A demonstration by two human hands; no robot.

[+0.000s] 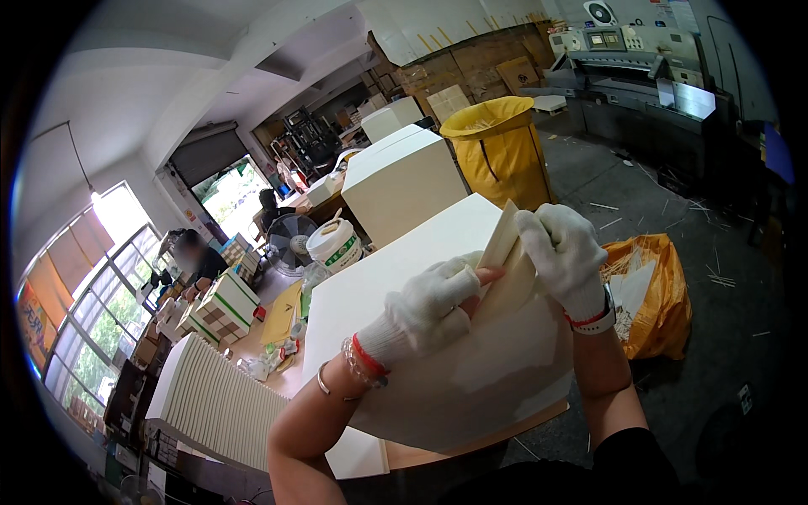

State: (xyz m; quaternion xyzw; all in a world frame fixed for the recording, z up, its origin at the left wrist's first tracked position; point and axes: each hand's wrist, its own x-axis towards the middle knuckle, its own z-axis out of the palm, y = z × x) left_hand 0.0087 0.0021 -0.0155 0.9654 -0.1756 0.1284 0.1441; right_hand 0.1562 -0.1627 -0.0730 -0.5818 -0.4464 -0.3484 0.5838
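Observation:
Both my hands wear white knit gloves, and bare fingertips poke out of the left one. Between them, a cream sheet of paper or thin card [515, 282] stands with its far corner raised and bent. My left hand [431, 305] grips its near-left side, thumb and finger closed on it. On the other side my right hand [562, 252] is closed on the upper right edge, its fingertips partly hidden. Under my hands lies a broad white sheet or stack of sheets [362, 295], its near part curving down. Whether the cream sheet is joined to it I cannot tell.
A tall white block [404, 181] stands beyond, beside a yellow bin bag [497, 156]. An orange sack of paper scraps [661, 295] sits on the floor at right. Left are a ridged white stack [215, 400], a white bucket [335, 244], a fan [292, 241] and a seated person [202, 261].

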